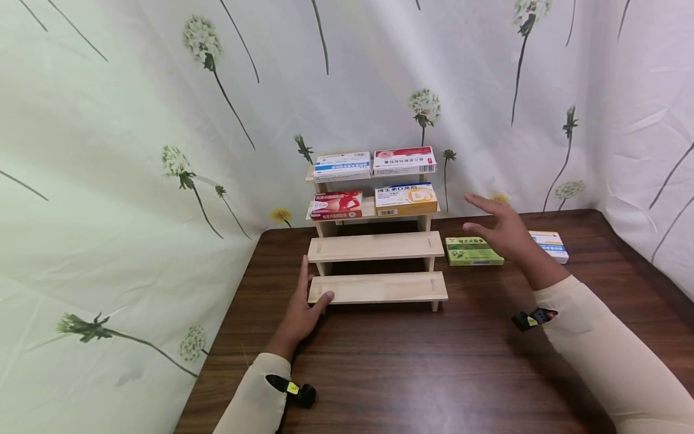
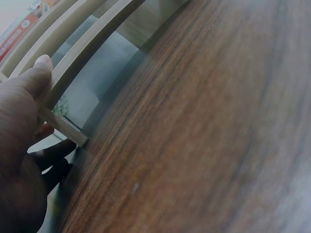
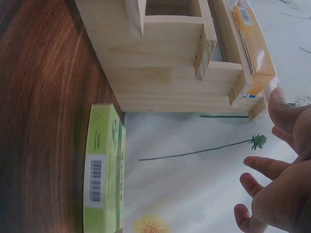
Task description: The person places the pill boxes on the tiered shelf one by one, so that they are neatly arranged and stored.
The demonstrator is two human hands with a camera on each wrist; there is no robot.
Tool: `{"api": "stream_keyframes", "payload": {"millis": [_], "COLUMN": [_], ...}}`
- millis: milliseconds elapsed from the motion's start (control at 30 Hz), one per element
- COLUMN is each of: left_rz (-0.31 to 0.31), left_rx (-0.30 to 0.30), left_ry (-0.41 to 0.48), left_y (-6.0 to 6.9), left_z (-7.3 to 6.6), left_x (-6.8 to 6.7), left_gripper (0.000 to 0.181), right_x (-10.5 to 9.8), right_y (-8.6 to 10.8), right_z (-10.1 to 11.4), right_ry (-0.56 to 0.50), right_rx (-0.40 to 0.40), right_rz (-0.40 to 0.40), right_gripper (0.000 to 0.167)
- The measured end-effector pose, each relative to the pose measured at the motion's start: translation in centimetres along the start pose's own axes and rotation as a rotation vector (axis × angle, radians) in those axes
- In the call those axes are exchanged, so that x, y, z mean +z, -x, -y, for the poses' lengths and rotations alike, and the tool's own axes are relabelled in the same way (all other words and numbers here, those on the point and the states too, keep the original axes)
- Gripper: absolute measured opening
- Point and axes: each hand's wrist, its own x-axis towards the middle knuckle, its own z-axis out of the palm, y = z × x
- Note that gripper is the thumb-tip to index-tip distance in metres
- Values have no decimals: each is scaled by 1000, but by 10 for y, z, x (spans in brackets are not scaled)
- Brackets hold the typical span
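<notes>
A wooden stepped rack (image 1: 376,288) with four tiers stands on the table. My left hand (image 1: 302,313) grips the left end of its lowest tier, thumb on the board (image 2: 97,39) and fingers around the side; the left wrist view shows this hand (image 2: 24,126) too. My right hand (image 1: 506,235) is in the air right of the rack, fingers apart, holding nothing. Beneath and beside it lies a green box (image 1: 474,252); the right wrist view has this box (image 3: 104,170) below the hand (image 3: 286,179).
On the top tier lie a blue-white box (image 1: 343,167) and a red-white box (image 1: 404,161). The second tier bears a red box (image 1: 336,205) and a yellow-white box (image 1: 405,199). Another blue-white box (image 1: 552,246) lies on the table (image 1: 401,374) at right. Flowered cloth (image 1: 352,96) hangs behind.
</notes>
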Motion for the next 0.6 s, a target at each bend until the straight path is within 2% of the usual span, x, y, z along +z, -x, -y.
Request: {"api": "stream_keyframes", "payload": {"millis": [67, 267, 600], "left_rz": [-1, -3, -2], "left_rx": [0, 9, 20], "left_ry": [-4, -8, 5], "left_y": [0, 0, 0], "left_z": [0, 0, 0], "left_x": [0, 0, 0], "left_gripper": [106, 106, 106], "right_x": [-2, -7, -17], "right_y": [2, 12, 27], "right_z": [-2, -13, -35], "right_ry": [0, -13, 32], "right_rx": [8, 110, 192], "right_rz": [1, 34, 36], "right_gripper": [68, 68, 67]}}
